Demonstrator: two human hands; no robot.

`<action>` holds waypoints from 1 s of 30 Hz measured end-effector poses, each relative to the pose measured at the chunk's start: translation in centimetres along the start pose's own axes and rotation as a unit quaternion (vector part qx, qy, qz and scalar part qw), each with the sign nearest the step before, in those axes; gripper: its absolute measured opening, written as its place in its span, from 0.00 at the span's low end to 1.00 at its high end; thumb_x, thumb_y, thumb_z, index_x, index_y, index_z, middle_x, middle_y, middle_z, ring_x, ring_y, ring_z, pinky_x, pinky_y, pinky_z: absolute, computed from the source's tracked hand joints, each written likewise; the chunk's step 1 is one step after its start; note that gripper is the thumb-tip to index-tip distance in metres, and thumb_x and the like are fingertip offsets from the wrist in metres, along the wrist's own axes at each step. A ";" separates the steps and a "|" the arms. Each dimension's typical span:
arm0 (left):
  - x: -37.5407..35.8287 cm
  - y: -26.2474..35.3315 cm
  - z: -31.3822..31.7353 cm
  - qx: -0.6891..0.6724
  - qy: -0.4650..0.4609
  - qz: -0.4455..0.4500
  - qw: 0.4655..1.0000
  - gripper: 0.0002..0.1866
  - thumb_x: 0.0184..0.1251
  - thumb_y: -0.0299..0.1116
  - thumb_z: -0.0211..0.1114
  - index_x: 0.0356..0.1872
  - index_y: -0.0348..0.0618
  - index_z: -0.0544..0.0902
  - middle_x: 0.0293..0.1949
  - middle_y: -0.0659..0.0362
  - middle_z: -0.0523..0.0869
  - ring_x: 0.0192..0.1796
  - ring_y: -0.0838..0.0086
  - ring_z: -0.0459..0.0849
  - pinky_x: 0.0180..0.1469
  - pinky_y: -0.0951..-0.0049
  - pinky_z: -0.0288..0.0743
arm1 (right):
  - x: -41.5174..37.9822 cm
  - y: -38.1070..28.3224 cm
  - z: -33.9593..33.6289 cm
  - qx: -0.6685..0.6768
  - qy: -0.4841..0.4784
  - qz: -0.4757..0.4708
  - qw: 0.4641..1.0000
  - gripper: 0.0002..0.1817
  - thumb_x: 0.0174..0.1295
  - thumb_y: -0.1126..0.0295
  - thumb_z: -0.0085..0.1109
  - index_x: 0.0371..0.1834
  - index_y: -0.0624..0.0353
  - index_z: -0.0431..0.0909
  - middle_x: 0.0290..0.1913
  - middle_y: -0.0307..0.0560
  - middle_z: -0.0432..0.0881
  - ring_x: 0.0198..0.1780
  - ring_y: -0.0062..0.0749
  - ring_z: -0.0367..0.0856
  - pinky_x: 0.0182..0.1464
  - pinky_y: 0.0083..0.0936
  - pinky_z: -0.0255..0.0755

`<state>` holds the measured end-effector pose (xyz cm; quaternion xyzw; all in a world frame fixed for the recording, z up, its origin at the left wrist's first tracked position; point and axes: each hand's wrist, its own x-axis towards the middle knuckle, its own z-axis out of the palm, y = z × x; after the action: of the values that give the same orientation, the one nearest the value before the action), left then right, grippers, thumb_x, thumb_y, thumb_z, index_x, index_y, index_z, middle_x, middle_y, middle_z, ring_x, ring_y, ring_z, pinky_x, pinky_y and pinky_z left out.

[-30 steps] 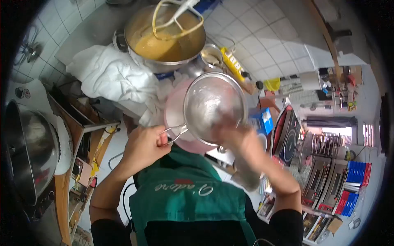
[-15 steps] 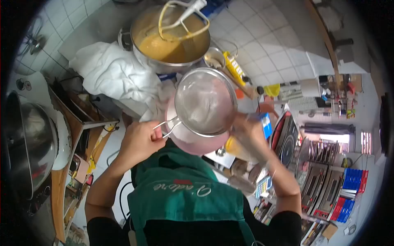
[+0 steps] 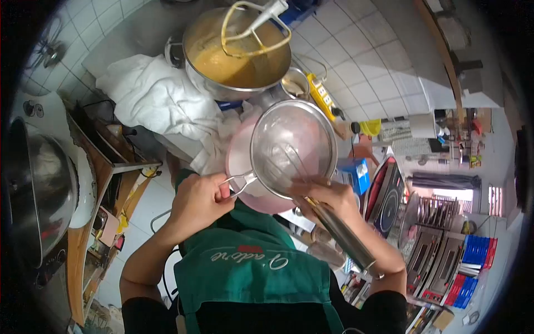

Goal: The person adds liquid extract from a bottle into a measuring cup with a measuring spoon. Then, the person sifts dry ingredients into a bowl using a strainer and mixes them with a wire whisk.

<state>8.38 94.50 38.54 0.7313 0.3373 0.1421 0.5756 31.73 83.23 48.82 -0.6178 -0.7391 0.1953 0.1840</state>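
A round metal sieve point(image 3: 295, 128) is held over a pink bowl point(image 3: 238, 150) with white powder in it. My left hand point(image 3: 203, 203) is closed on the sieve's wire handle. In my right hand point(image 3: 328, 197) is a whisk with a metal handle point(image 3: 347, 239); its wires reach into the sieve. Behind stands a steel mixing bowl point(image 3: 222, 86) of yellow-brown batter, with a beater point(image 3: 253, 33) above it.
White cloth point(image 3: 161, 100) lies left of the mixing bowl. A small metal bowl point(image 3: 295, 83) and a yellow power strip point(image 3: 322, 100) are at its right. A blue box point(image 3: 356, 173) and a cooktop point(image 3: 388, 197) stand further right. A large metal bowl point(image 3: 53, 192) is far left.
My right hand, blurred before at the sieve's right side, now shows clearly with the whisk in the sieve. The sieve and my left hand have shifted slightly right in view.
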 end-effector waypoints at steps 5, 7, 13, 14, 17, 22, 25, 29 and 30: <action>0.0 0.6 0.6 -0.015 0.011 0.010 1.000 0.13 0.53 0.28 0.70 0.19 0.38 0.72 0.13 0.59 0.77 0.16 0.81 0.74 0.20 0.78 0.63 | -0.1 4.1 -1.8 0.061 -0.002 0.161 0.985 0.14 0.48 0.80 0.64 0.40 0.60 0.80 0.42 0.43 0.85 0.45 0.31 0.84 0.48 0.28 0.78; -0.1 0.3 0.6 0.033 0.008 0.018 0.999 0.12 0.51 0.28 0.70 0.19 0.38 0.73 0.13 0.58 0.78 0.16 0.79 0.77 0.20 0.78 0.65 | -1.0 3.2 -0.2 -0.024 -0.052 -0.004 0.998 0.17 0.51 0.78 0.64 0.46 0.62 0.79 0.47 0.44 0.83 0.48 0.27 0.83 0.54 0.28 0.75; -0.2 0.8 0.7 0.026 0.027 0.000 0.999 0.11 0.49 0.28 0.70 0.19 0.40 0.74 0.13 0.58 0.78 0.15 0.75 0.77 0.21 0.74 0.66 | -0.8 5.0 -0.4 0.054 -0.029 0.083 0.995 0.14 0.45 0.76 0.63 0.38 0.63 0.81 0.41 0.47 0.84 0.47 0.34 0.84 0.54 0.30 0.74; -0.4 0.9 0.8 0.032 0.027 -0.008 0.999 0.11 0.49 0.28 0.70 0.19 0.40 0.74 0.13 0.58 0.78 0.15 0.75 0.76 0.21 0.74 0.65 | -1.3 5.6 -0.4 0.071 -0.034 0.111 0.991 0.14 0.44 0.74 0.63 0.37 0.63 0.81 0.40 0.45 0.84 0.46 0.34 0.84 0.55 0.29 0.74; -0.3 0.5 0.9 0.029 0.031 -0.021 0.999 0.11 0.49 0.29 0.70 0.19 0.40 0.74 0.13 0.58 0.78 0.15 0.75 0.76 0.20 0.74 0.65 | -1.2 4.5 -0.3 0.087 0.020 0.128 0.988 0.13 0.47 0.74 0.61 0.38 0.65 0.81 0.39 0.46 0.84 0.45 0.34 0.84 0.54 0.25 0.74; -0.8 -0.5 1.7 0.027 0.025 -0.030 0.999 0.11 0.50 0.30 0.70 0.19 0.40 0.75 0.14 0.58 0.78 0.17 0.76 0.77 0.22 0.75 0.66 | -0.7 4.2 -0.4 0.070 0.012 0.197 0.978 0.12 0.50 0.77 0.63 0.40 0.59 0.83 0.37 0.45 0.86 0.44 0.32 0.85 0.56 0.30 0.71; 0.1 0.2 1.3 0.048 0.031 -0.027 0.998 0.09 0.47 0.30 0.70 0.21 0.41 0.77 0.14 0.57 0.80 0.18 0.68 0.81 0.23 0.70 0.69 | -0.5 1.5 0.5 0.005 -0.036 -0.012 0.999 0.11 0.54 0.78 0.61 0.41 0.60 0.81 0.38 0.47 0.85 0.42 0.27 0.83 0.43 0.26 0.76; 0.0 -0.3 2.0 0.030 0.042 -0.023 0.998 0.09 0.47 0.30 0.70 0.20 0.40 0.76 0.14 0.57 0.80 0.17 0.68 0.80 0.23 0.70 0.69 | -1.5 4.1 0.3 0.038 0.030 0.067 0.997 0.11 0.58 0.79 0.59 0.43 0.59 0.81 0.35 0.46 0.84 0.35 0.28 0.84 0.39 0.24 0.77; 0.1 0.2 1.7 0.034 0.031 -0.024 0.999 0.09 0.47 0.30 0.70 0.20 0.40 0.76 0.14 0.56 0.80 0.17 0.68 0.80 0.23 0.71 0.69 | -1.9 4.4 0.7 0.025 0.035 -0.013 0.999 0.10 0.60 0.79 0.58 0.44 0.59 0.81 0.35 0.46 0.84 0.32 0.27 0.83 0.33 0.22 0.79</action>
<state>9.54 93.24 38.23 0.7376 0.3769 0.1388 0.5428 35.40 81.98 45.91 -0.6097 -0.7353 0.1890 0.2279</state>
